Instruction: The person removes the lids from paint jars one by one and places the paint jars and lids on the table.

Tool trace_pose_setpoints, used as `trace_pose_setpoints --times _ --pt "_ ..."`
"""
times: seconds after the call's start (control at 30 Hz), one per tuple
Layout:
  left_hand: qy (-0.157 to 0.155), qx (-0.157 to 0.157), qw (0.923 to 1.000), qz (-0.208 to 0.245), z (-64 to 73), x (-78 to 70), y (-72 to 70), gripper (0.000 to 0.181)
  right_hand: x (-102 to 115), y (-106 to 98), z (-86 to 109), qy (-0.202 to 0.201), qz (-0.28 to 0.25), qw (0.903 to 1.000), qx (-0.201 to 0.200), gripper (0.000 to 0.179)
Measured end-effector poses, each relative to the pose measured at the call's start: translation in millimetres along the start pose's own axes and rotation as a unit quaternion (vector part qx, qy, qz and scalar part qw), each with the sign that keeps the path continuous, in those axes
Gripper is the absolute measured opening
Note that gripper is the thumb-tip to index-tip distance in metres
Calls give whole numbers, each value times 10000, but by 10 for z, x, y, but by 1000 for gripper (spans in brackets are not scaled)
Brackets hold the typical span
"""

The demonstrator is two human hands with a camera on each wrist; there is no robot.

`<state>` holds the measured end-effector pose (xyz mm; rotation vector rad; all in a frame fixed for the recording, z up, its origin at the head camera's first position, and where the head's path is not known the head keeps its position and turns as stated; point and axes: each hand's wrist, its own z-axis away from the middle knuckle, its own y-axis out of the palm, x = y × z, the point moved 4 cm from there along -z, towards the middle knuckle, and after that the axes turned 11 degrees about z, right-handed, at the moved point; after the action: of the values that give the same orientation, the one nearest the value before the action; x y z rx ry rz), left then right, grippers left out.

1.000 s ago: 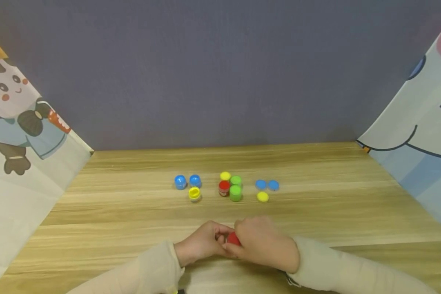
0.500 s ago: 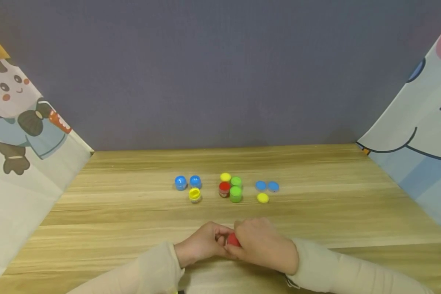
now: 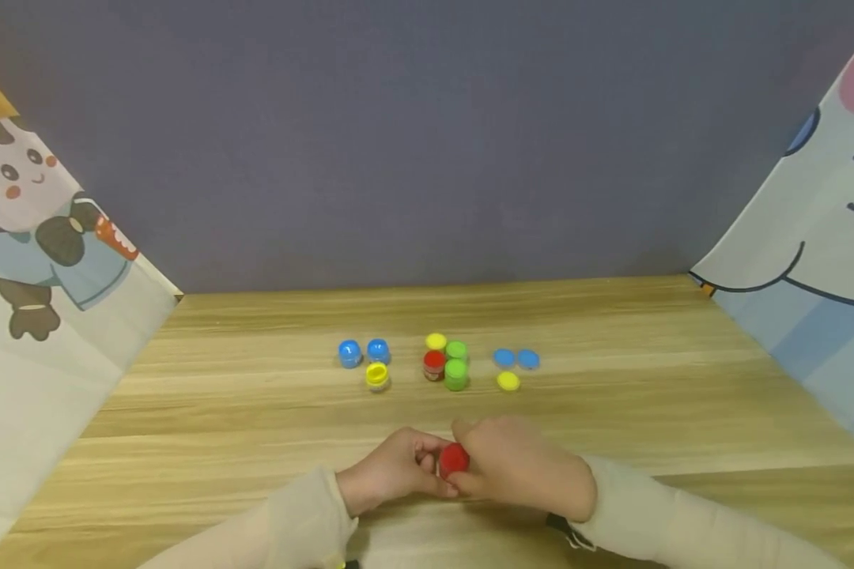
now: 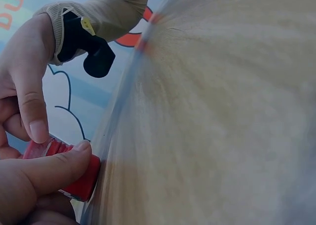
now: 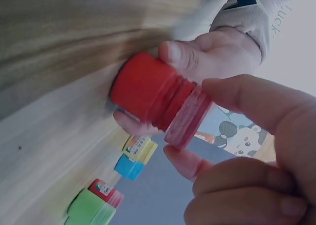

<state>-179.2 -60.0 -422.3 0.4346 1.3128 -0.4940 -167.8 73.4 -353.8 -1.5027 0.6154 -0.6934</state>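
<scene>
My left hand (image 3: 398, 472) holds a small red jar (image 5: 143, 84) near the front of the table, thumb on one side and fingers on the other. Between thumb and forefinger, my right hand (image 3: 519, 466) pinches the jar's translucent red lid (image 5: 190, 117). The right wrist view shows the jar's ridged red neck exposed between body and lid; whether lid and neck still touch, I cannot tell. From the head view, the lid's round top faces up between both hands, hiding most of the jar.
Beyond the hands stand two blue jars (image 3: 349, 354) and a yellow jar (image 3: 377, 378) without lids. In the middle cluster a red jar (image 3: 434, 366), green jars (image 3: 456, 375) and a yellow-topped jar (image 3: 436, 341). Blue lids (image 3: 504, 359) and a yellow lid (image 3: 508, 382) lie right on the wooden table (image 3: 256, 427).
My right hand has shifted slightly right, and its thumb has drawn back from over the jar. More of the red lid's top shows. The left hand stays in place, still holding the jar.
</scene>
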Motion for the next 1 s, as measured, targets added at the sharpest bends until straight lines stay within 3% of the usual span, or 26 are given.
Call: trace_pose_setpoints --times 0.33,0.57,0.7,0.87,1.0 --pt "-40 -12 10000 -30 8 -36 -17 34 -133 -75 35 119 -287 9995 -110 27" --pt "-235 -286 9990 -258 70 -164 -134 41 -245 -137 83 405 -183 9989 -170 25" --pt "-302 -286 9988 -269 101 -203 -184 43 -282 -173 101 467 -178 9986 -198 24" --pt "-272 -319 9988 -261 149 -224 -245 44 -402 -181 104 666 -228 9975 -17 26" --pt "-198 -424 9983 -358 178 -248 -320 46 -571 -154 96 775 53 9970 -71 29"
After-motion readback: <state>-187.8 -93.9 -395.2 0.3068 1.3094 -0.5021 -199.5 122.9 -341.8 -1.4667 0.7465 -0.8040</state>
